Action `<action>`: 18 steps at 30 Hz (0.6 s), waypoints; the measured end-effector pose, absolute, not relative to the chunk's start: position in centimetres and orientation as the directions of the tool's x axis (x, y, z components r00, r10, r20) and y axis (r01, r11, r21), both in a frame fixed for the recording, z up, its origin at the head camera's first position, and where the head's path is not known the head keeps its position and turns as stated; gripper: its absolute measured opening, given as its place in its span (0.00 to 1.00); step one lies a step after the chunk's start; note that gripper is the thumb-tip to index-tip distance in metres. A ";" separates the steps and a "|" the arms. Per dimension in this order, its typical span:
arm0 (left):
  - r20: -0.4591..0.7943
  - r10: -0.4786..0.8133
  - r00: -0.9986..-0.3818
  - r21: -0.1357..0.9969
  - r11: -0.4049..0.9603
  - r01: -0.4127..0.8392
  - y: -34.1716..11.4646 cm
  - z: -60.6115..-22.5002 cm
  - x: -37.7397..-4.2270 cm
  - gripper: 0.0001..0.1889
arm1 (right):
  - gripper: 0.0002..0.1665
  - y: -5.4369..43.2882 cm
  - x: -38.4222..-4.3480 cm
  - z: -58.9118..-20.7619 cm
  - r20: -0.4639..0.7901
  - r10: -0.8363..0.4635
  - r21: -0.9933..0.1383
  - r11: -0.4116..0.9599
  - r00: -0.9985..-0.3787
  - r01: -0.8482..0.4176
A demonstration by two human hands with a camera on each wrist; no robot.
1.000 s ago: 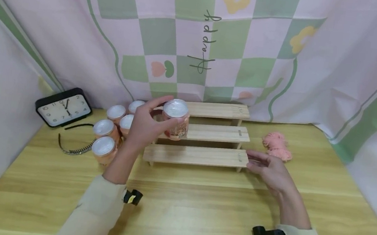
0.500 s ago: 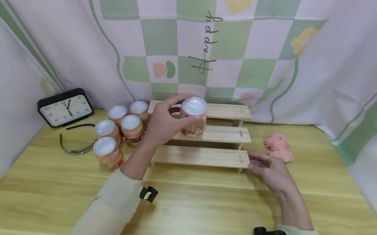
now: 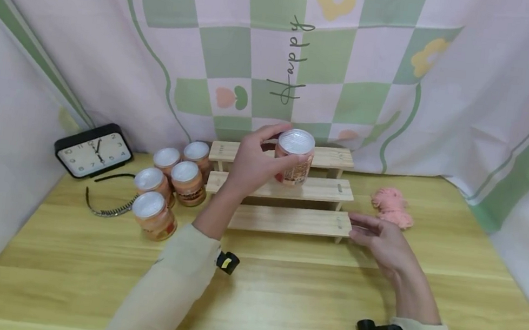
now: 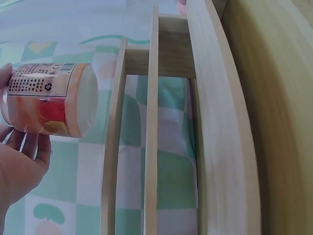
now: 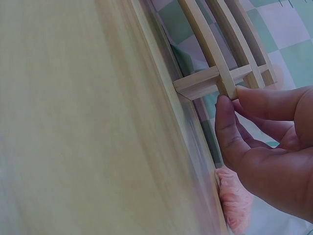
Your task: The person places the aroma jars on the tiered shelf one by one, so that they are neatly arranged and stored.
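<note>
My left hand (image 3: 257,163) grips an orange-labelled can (image 3: 294,160) with a silvery top, holding it upright above the right half of a three-tier wooden shelf (image 3: 283,219). In the left wrist view the can (image 4: 46,100) is clear of the shelf boards (image 4: 151,127), fingers and thumb on either side of it. At the right end of the lowest board, my right hand (image 3: 383,244) pinches the corner between thumb and fingers. The right wrist view shows that board's end (image 5: 226,85) between the fingertips of my right hand (image 5: 274,132).
Several matching cans (image 3: 186,183) stand left of the shelf. Beyond them are a black-framed clock (image 3: 94,151) and a dark headband with a coiled section (image 3: 112,212). Pink yarn (image 3: 392,207) lies to the right. A patterned curtain (image 3: 277,52) hangs behind the shelf.
My left hand has carried the can to the right and slightly up, from the shelf's left part to its right half. The right hand stays at the board's corner.
</note>
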State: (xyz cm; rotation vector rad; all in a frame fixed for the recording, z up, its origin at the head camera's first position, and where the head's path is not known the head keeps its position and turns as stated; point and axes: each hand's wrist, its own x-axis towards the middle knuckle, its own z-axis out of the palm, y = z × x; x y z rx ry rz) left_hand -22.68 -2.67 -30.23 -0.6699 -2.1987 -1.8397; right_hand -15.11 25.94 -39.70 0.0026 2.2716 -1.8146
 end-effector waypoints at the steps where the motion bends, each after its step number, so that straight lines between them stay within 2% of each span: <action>1: 0.419 0.217 -0.882 0.885 0.118 0.450 -2.5 -30.2 -22.8 0.32 | 0.33 25.9 -15.1 -39.7 -0.180 -0.146 -0.963 0.228 -0.973 0.144; 18: 0.331 0.220 -0.918 0.929 0.094 0.358 0.8 -29.5 -25.5 0.34 | 0.33 26.0 -15.4 -40.0 -0.181 -0.145 -0.964 0.220 -0.973 0.147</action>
